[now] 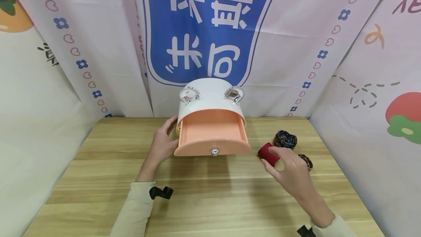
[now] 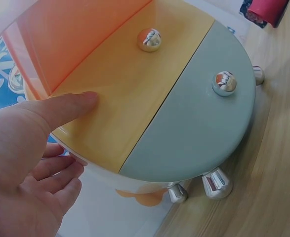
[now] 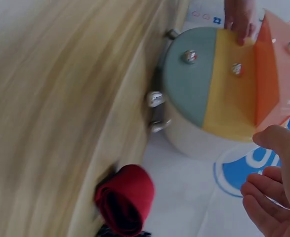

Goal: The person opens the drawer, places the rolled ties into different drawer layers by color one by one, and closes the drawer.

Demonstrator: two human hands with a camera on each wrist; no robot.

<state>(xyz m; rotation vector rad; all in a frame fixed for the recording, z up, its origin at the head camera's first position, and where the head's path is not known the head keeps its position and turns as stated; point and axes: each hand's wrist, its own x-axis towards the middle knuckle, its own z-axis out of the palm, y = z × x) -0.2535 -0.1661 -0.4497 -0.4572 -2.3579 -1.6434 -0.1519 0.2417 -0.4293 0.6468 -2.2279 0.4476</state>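
Note:
A small round-fronted drawer cabinet (image 1: 210, 94) with a white shell stands on the table. Its top peach drawer (image 1: 213, 148) is pulled out, and the inside shows bare. Below are a yellow drawer (image 2: 130, 89) and a grey-green drawer (image 2: 194, 108) with silver knobs, both pushed in. My left hand (image 1: 162, 143) holds the cabinet's left side, thumb on the yellow front and fingers along the side wall. To the right, my right hand (image 1: 291, 173) hovers by a red rolled-up cloth (image 1: 268, 153), thumb and fingers spread apart with nothing between them.
Beside the red roll lie a dark patterned cloth roll (image 1: 285, 139) and another patterned roll (image 1: 306, 162), partly hidden by the right hand. The wooden table (image 1: 210, 200) backs onto a printed curtain (image 1: 279, 46), with printed sheets on both sides.

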